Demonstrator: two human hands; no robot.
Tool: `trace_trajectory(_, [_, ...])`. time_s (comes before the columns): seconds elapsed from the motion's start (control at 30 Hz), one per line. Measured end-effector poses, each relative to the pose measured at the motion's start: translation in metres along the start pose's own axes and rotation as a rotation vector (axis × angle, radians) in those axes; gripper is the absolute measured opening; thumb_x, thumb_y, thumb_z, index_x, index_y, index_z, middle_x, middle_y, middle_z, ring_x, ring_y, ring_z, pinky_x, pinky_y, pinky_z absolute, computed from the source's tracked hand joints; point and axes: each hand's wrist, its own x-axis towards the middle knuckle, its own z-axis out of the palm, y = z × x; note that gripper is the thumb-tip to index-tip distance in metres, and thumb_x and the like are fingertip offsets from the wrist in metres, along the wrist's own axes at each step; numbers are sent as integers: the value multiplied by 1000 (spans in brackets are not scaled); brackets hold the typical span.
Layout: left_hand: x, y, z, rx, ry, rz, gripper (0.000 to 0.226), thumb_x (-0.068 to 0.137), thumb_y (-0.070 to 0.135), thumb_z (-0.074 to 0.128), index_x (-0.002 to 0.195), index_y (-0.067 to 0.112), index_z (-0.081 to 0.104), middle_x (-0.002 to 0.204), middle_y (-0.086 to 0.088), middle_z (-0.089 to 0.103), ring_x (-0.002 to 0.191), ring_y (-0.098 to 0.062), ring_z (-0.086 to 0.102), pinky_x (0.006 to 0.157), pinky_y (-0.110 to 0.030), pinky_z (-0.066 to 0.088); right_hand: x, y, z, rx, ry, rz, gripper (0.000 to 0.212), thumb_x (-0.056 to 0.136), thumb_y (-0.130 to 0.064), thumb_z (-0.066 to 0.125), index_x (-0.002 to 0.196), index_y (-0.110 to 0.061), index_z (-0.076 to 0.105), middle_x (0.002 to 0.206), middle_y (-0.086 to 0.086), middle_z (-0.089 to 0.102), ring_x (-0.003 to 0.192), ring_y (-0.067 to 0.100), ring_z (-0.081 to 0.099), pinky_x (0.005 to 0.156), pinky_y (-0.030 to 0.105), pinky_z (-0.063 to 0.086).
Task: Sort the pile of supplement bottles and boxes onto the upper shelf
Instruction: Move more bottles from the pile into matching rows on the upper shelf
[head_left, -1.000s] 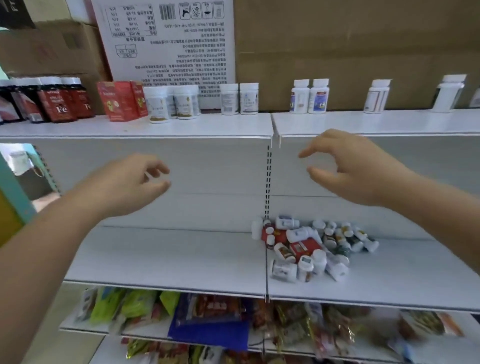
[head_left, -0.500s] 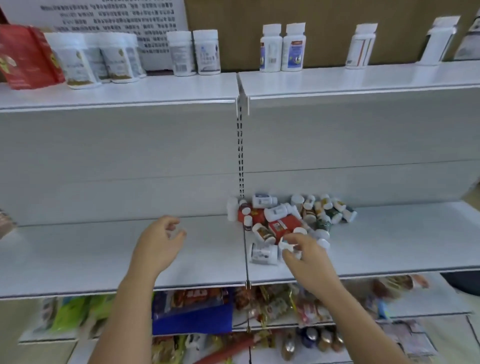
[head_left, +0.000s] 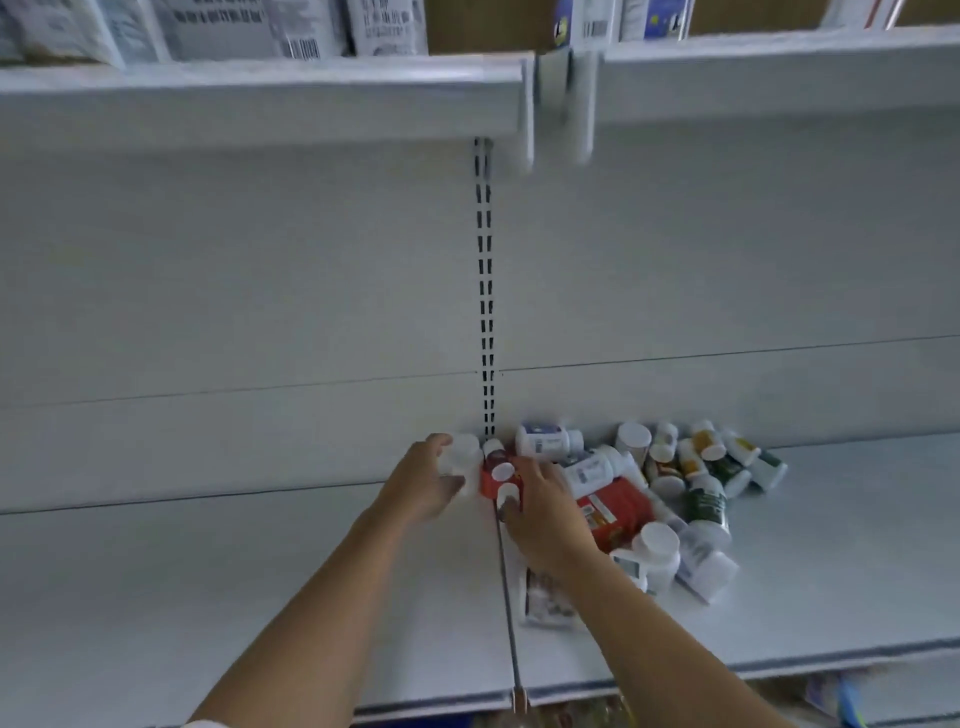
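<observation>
1. The upper shelf (head_left: 260, 98) runs across the top, above the slotted post (head_left: 485, 312). I see the bottoms of a few bottles (head_left: 384, 26) standing on it, left and right of the post. So I think some sorting is done.
2. The lower shelf (head_left: 208, 597) sits at the foot of the post. Left of the post I see only white shelf.
3. The pile (head_left: 691, 483) lies on the lower shelf, just right of the post. It holds many bottles on their sides and a big red box (head_left: 618, 506). None of these is up top yet, so I think most of the job is left.
4. My right hand (head_left: 545, 514) is just right of the post, at the near edge of the pile. Its fingers bend down over a small red box (head_left: 489, 483) and a little white-capped bottle (head_left: 503, 472). I cannot tell if it has a real hold on anything.
5. My left hand (head_left: 421, 488) is just left of the post. Its fingers curl around a white bottle (head_left: 462, 457), which is low down by the back wall.
6. That white bottle touches the foot of the post. I think lifting it to the upper shelf comes next.
</observation>
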Motion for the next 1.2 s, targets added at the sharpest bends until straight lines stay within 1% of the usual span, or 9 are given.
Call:
trace_trajectory(0.13, [29,-1,33,-54,45,0,78,77,44,71,141,19,36,133,-13,57,117,-30,58,85,-30,44,33,0,21,-356,84,-85,40,96,-31,42,134,-20,38,130,12,51,114,31,54,96,44,41])
trace_trajectory(0.33, [39,-12,44,-143,236,-52,59,78,42,75,124,15,49,121,-9,61,109,-28,59,80,-33,45,53,2,35,-443,118,-180,30,95,-19,51,123,-15,42,120,13,54,91,28,64,63,31,45])
trace_trajectory(0.5, [-4,-21,15,-604,348,-131,42,72,36,79,103,24,54,104,-4,67,90,-18,66,73,-32,53,31,-4,24,258,259,10,30,89,-25,57,116,-26,42,108,1,56,83,19,57,57,23,37])
trace_trajectory(0.57, [-33,-15,2,-914,339,-126,44,67,36,74,106,26,57,106,-7,68,91,-17,68,67,-31,57,13,-15,16,649,198,136,38,88,-21,61,122,-27,44,103,2,63,85,17,62,61,22,46])
trace_trajectory(0.67, [-77,4,-15,-1038,320,-87,50,67,40,67,113,25,57,111,-7,67,101,-24,67,73,-39,57,-24,-39,-4,1052,21,218,25,92,-14,60,116,-11,59,94,6,66,84,18,69,78,29,57])
trace_trajectory(0.77, [-120,32,-32,-1007,292,-38,46,71,39,68,112,21,60,107,-8,70,98,-25,69,76,-40,56,-67,-61,-33,1134,-87,172,17,95,-21,57,109,-13,63,99,4,68,88,15,72,74,20,55])
trace_trajectory(0.9, [-177,74,-56,-1030,237,-2,40,71,41,75,104,22,65,86,-1,73,82,-27,73,65,-35,56,-117,-81,-74,1113,-105,151,20,96,-20,55,115,-18,53,108,7,66,85,16,72,70,23,55])
trace_trajectory(1.03, [-226,110,-72,-985,249,-2,41,70,51,68,102,26,63,97,-6,73,83,-25,67,72,-40,54,-154,-100,-115,1325,-174,178,28,90,1,42,115,-4,53,87,14,65,62,18,60,55,26,46])
trace_trajectory(1.2, [-277,135,-96,-1253,136,61,32,91,32,42,106,14,64,98,-16,74,82,-19,68,65,-30,56,-194,-128,-153,1575,-200,135,26,96,-7,34,113,2,51,74,14,57,56,19,53,51,26,41])
